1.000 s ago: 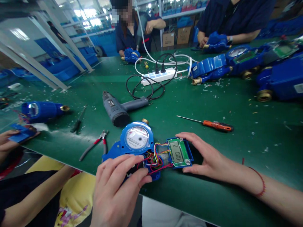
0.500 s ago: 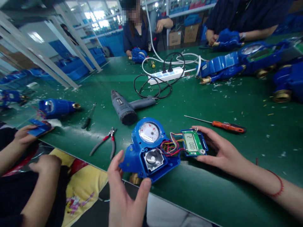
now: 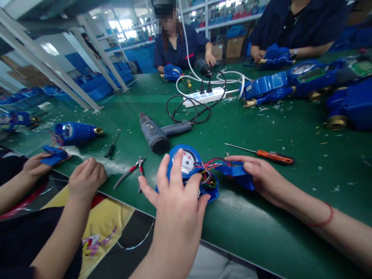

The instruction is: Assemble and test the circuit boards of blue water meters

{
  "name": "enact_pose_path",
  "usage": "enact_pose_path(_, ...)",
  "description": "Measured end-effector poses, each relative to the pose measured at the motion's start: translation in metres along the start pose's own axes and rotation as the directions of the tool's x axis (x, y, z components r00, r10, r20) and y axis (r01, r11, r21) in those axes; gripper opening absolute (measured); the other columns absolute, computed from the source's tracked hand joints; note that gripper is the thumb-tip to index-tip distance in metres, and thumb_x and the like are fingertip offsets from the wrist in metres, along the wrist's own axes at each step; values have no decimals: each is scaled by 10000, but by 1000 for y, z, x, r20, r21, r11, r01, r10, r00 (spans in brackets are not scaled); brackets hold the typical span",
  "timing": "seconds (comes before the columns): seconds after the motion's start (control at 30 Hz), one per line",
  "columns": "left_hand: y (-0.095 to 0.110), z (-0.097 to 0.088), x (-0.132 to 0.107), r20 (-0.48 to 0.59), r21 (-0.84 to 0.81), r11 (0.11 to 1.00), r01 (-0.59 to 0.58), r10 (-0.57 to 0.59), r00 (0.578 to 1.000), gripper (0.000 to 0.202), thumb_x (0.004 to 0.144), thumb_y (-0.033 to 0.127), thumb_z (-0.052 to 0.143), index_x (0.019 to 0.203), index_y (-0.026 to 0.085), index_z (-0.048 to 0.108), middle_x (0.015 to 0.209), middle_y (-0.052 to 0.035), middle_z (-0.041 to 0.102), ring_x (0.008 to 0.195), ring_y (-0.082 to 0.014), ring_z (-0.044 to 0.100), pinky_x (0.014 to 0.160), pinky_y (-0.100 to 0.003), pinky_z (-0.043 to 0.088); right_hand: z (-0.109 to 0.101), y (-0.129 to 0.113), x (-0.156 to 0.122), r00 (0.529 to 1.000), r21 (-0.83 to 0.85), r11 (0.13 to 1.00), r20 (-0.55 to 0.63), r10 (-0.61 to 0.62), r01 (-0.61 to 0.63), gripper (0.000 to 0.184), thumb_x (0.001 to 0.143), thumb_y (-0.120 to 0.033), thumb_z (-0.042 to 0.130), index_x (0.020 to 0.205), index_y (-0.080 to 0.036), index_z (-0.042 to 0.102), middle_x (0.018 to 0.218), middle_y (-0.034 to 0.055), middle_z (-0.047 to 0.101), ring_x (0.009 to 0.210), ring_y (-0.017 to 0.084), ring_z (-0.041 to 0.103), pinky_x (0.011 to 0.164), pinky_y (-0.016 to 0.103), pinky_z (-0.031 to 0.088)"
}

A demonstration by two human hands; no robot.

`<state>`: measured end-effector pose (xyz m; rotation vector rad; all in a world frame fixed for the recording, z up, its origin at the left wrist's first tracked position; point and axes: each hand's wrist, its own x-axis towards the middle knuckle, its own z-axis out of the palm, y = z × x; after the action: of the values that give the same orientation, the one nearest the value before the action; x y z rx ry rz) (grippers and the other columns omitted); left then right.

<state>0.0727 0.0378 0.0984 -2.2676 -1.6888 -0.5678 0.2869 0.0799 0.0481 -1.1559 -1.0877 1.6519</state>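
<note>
A blue water meter [image 3: 188,161] with a round white dial lies near the front edge of the green table [image 3: 261,128]. My left hand [image 3: 177,201] hovers over its near side with fingers spread, hiding the open compartment. Coloured wires [image 3: 207,168] run from the meter to a blue display module [image 3: 236,170]. My right hand [image 3: 261,176] grips that module, tilted so its screen is hidden.
An orange-handled screwdriver [image 3: 269,155] lies behind my right hand. A grey heat gun [image 3: 158,133], red-handled pliers [image 3: 130,171], a power strip [image 3: 205,96] and more blue meters [image 3: 293,79] sit on the table. A neighbour's hands [image 3: 87,176] rest at the left edge; two people work opposite.
My left hand rose from the meter's near edge to spread above it. The meter body dropped back flat. My right hand tipped the display module so its screen no longer shows.
</note>
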Motion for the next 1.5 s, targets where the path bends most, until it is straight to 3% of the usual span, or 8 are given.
enact_pose_path(0.1,-1,9,10,51,-30,992,-121,122,991,34,775,176,691,761,198,669,1335,-133,576,1237,-457,477,907,-847,285,-4,-2,-1,998,20,1000,62,-10,9,711,703,-625,711,1204,-138,579,1069,134,670,912,255,663,792,348,553)
enact_pose_path(0.3,-34,7,5,-19,-167,963,-214,214,977,239,894,113,474,745,163,655,1102,-119,720,1104,-301,642,881,-531,576,-23,3,-8,941,-270,919,257,-220,289,689,704,-400,789,1283,-199,473,1260,113,572,1141,257,576,997,389,470)
enact_pose_path(0.5,-52,-5,-3,-15,-126,946,-297,298,955,186,887,102,507,829,143,678,1167,-145,689,1117,-269,640,895,-430,588,-20,11,-23,744,-636,410,443,-500,654,668,796,-328,717,1358,-250,366,1338,112,476,1268,262,454,1072,432,400)
enact_pose_path(0.63,-58,-10,-2,48,-55,940,-337,340,939,154,888,110,525,876,159,670,1237,-124,652,1153,-279,611,883,-442,591,-18,21,-24,671,-644,256,555,-493,721,611,900,-321,601,1404,-219,272,1368,138,452,1342,246,365,1102,462,356)
enact_pose_path(0.97,-28,-15,-10,-62,-97,938,-333,328,943,162,922,176,512,1013,170,645,1108,-104,691,1034,-245,627,874,-444,506,-13,29,-15,612,-574,265,577,-541,775,542,922,-161,549,1384,-188,265,1379,154,435,1337,215,359,1139,492,290)
enact_pose_path(1.17,-34,-10,-6,143,53,963,-265,256,956,198,905,227,538,924,256,733,1101,-118,640,985,-306,555,726,-426,399,-16,28,-12,607,-543,294,590,-533,786,515,927,-158,543,1372,-175,285,1411,158,395,1364,205,304,1132,431,316)
enact_pose_path(1.3,-43,-11,3,272,-1,946,-324,313,910,179,870,287,609,973,354,739,1180,-77,645,991,-325,522,743,-459,355,-17,28,-12,613,-535,312,594,-522,785,549,905,-143,571,1371,-177,283,1420,154,379,1367,204,291,1124,398,329)
enact_pose_path(1.5,-47,-15,10,205,-107,905,-413,426,881,173,873,160,593,805,240,731,1066,-61,694,956,-285,563,758,-437,402,-16,32,-9,632,-530,352,576,-518,771,468,914,-106,542,1313,-210,321,1443,134,368,1380,178,282,1125,394,324)
